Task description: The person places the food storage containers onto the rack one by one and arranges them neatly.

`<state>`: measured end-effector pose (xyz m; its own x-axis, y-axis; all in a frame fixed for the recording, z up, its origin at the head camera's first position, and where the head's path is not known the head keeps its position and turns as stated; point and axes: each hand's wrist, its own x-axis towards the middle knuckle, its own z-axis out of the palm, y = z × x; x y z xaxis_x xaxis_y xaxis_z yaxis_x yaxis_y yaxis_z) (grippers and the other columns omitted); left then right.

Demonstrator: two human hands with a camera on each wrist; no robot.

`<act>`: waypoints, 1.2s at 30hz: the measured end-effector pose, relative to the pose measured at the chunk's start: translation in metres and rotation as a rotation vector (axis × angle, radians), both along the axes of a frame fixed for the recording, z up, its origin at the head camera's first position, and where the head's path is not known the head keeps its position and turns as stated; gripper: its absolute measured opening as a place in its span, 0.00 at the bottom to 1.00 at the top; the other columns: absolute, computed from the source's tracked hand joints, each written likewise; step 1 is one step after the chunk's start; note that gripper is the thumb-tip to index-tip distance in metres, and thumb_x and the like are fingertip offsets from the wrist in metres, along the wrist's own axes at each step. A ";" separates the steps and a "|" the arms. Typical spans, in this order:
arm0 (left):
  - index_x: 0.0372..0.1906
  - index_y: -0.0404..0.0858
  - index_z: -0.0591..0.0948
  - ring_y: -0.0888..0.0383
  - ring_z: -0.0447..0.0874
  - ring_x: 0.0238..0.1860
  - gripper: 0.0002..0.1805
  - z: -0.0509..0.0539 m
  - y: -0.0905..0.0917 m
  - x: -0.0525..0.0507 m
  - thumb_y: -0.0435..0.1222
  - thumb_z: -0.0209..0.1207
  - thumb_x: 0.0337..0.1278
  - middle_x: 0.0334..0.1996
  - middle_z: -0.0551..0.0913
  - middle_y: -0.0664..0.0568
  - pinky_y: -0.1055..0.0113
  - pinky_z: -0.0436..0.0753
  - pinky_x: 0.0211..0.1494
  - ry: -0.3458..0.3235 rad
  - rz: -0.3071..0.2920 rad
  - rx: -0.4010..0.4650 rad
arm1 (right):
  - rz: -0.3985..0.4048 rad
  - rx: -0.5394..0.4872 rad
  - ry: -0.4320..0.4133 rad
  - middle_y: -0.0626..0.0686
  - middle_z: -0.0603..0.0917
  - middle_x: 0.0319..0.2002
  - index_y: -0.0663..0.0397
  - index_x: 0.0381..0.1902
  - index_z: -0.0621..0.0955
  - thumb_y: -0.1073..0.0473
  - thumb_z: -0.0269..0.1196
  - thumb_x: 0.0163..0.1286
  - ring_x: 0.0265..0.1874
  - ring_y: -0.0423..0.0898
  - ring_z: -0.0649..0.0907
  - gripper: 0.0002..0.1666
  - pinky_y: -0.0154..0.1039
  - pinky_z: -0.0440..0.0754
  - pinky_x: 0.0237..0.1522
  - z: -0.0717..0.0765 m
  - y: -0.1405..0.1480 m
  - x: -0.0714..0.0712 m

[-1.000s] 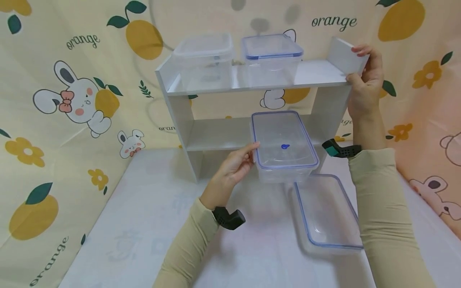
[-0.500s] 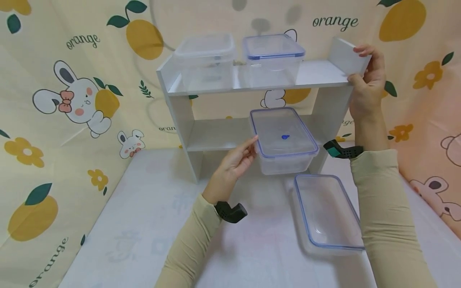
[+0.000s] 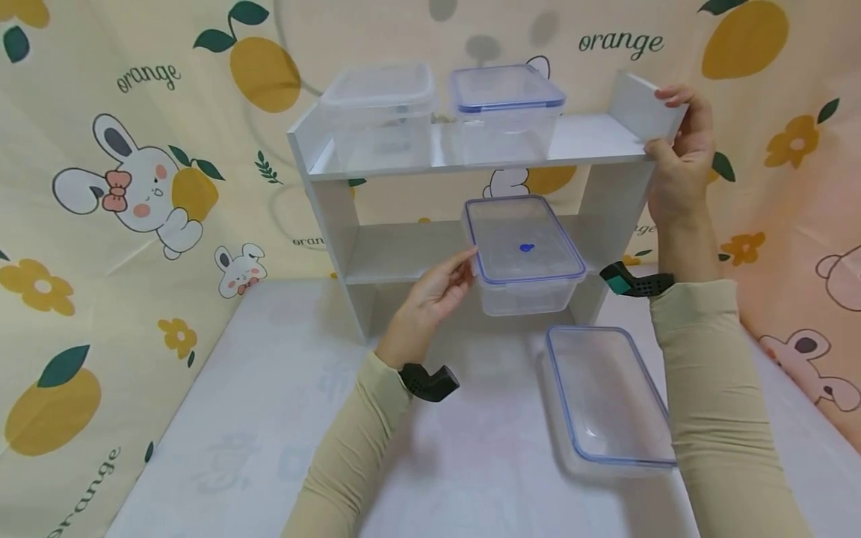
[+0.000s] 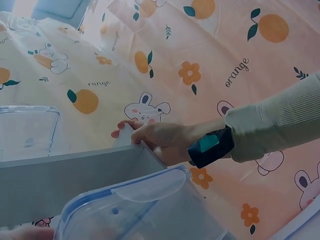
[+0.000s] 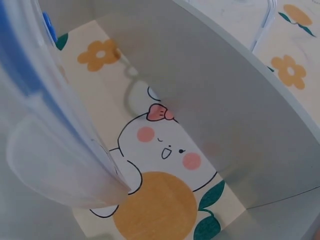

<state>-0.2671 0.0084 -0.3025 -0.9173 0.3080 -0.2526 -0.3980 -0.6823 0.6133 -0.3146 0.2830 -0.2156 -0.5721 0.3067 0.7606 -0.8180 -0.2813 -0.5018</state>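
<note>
In the head view my left hand [image 3: 430, 302] holds a clear lidded food container [image 3: 528, 258] by its left side. Blue trims its lid, and it hangs level in front of the white shelf unit's middle board [image 3: 397, 250]. My right hand [image 3: 682, 172] grips the raised right end panel [image 3: 647, 108] of the shelf unit, thumb in front. In the left wrist view the container's lid [image 4: 145, 200] is close up, with the right hand [image 4: 162, 140] on the panel behind. The right wrist view shows the container's blue-rimmed edge [image 5: 25, 55] beside the shelf opening; the underside of the container is hidden.
Two clear containers stand on the top board: a white-lidded one [image 3: 380, 116] at left, a blue-trimmed one [image 3: 507, 112] at centre. Another clear blue-rimmed container [image 3: 608, 396] lies on the white table [image 3: 498, 471] at front right, partly behind the right sleeve. Patterned cloth [image 3: 403, 37] hangs behind.
My left hand has raised the container slightly and moved it toward the shelf, levelling it. The right hand keeps its grip on the panel.
</note>
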 end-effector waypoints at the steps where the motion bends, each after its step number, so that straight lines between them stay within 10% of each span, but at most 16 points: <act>1: 0.36 0.33 0.76 0.63 0.78 0.35 0.04 0.000 0.000 0.000 0.25 0.51 0.66 0.33 0.79 0.52 0.79 0.80 0.40 0.002 -0.001 0.007 | 0.000 -0.003 -0.005 0.52 0.76 0.53 0.56 0.41 0.75 0.87 0.43 0.54 0.60 0.52 0.69 0.27 0.44 0.69 0.68 0.000 0.000 0.000; 10: 0.34 0.32 0.76 0.60 0.78 0.38 0.05 0.000 0.006 -0.005 0.22 0.52 0.62 0.33 0.80 0.50 0.75 0.80 0.48 0.006 0.084 -0.018 | 0.012 -0.015 -0.024 0.51 0.76 0.54 0.56 0.41 0.75 0.87 0.44 0.54 0.61 0.51 0.69 0.27 0.44 0.68 0.70 0.001 0.001 0.000; 20: 0.52 0.26 0.76 0.66 0.81 0.39 0.14 -0.014 0.013 0.013 0.24 0.55 0.62 0.42 0.79 0.50 0.68 0.80 0.62 0.269 0.260 -0.268 | 0.011 -0.002 0.001 0.53 0.76 0.54 0.56 0.42 0.75 0.87 0.42 0.55 0.60 0.52 0.69 0.28 0.45 0.68 0.69 0.000 0.001 0.001; 24: 0.55 0.24 0.76 0.57 0.83 0.51 0.16 -0.027 0.014 0.034 0.26 0.54 0.63 0.49 0.82 0.38 0.68 0.79 0.63 0.537 0.409 -0.502 | 0.022 -0.009 -0.031 0.52 0.75 0.54 0.56 0.42 0.75 0.87 0.43 0.55 0.61 0.51 0.69 0.28 0.44 0.66 0.70 0.000 0.001 0.000; 31: 0.51 0.27 0.78 0.45 0.76 0.61 0.14 -0.053 0.019 0.059 0.26 0.52 0.62 0.55 0.79 0.37 0.60 0.77 0.66 1.197 0.763 -0.938 | 0.004 0.007 -0.020 0.52 0.76 0.54 0.56 0.43 0.75 0.87 0.44 0.55 0.61 0.51 0.69 0.28 0.44 0.68 0.70 -0.001 0.001 0.000; 36: 0.50 0.30 0.80 0.44 0.75 0.62 0.15 -0.060 0.024 0.064 0.25 0.56 0.56 0.56 0.79 0.38 0.61 0.76 0.68 1.498 0.874 -1.125 | -0.001 -0.004 -0.010 0.53 0.76 0.54 0.56 0.42 0.75 0.87 0.43 0.55 0.60 0.52 0.70 0.28 0.44 0.69 0.68 0.000 0.001 0.000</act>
<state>-0.2035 0.0326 -0.3625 -0.3326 0.0499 0.9418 0.8489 0.4508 0.2759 -0.3143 0.2840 -0.2155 -0.5790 0.3103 0.7539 -0.8135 -0.2823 -0.5085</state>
